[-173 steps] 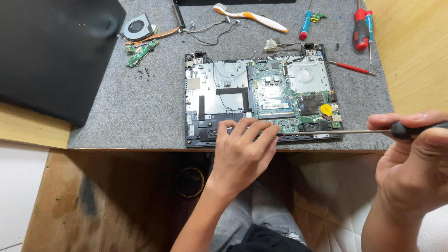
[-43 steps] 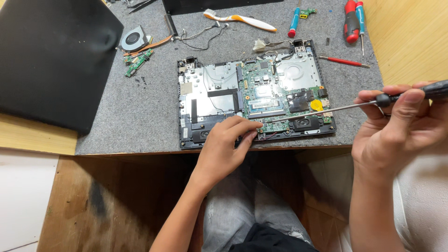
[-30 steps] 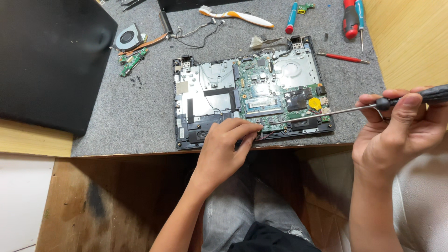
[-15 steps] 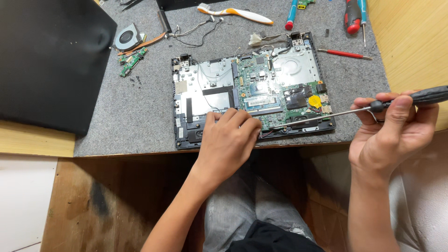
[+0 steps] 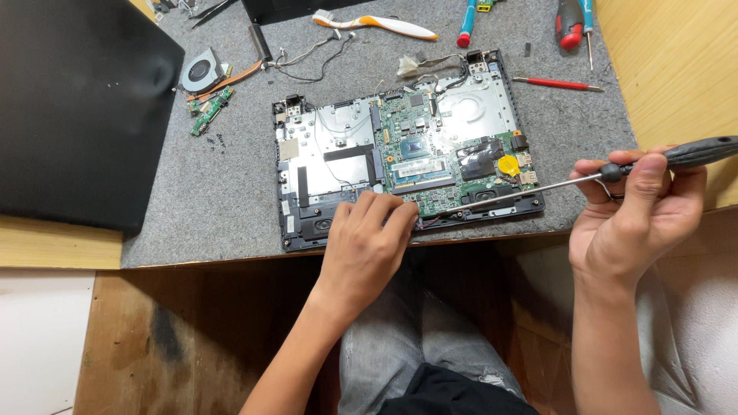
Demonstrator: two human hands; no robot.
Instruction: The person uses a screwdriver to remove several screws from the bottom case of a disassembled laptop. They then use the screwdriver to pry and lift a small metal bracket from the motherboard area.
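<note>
An opened laptop base (image 5: 330, 146) with a green circuit board (image 5: 419, 146) lies on a grey felt mat (image 5: 223, 200). My left hand (image 5: 365, 246) rests on the base's front edge, fingertips curled onto the board's lower rim. My right hand (image 5: 634, 215) grips the dark handle of a long screwdriver (image 5: 538, 188). Its thin shaft runs leftward and its tip sits at the board's front edge, right beside my left fingertips. A yellow coin cell (image 5: 507, 164) is on the board just above the shaft.
A black laptop lid (image 5: 77, 107) lies at the left. A small fan (image 5: 201, 71), a green board strip (image 5: 211, 110), a toothbrush (image 5: 377, 23), a blue tool (image 5: 467, 14) and red screwdrivers (image 5: 557, 83) sit along the mat's far side. My knees are under the table edge.
The screwdriver tip has slid left along the board's front edge toward my left fingers. My left hand has stayed on the base's front edge, shifting slightly.
</note>
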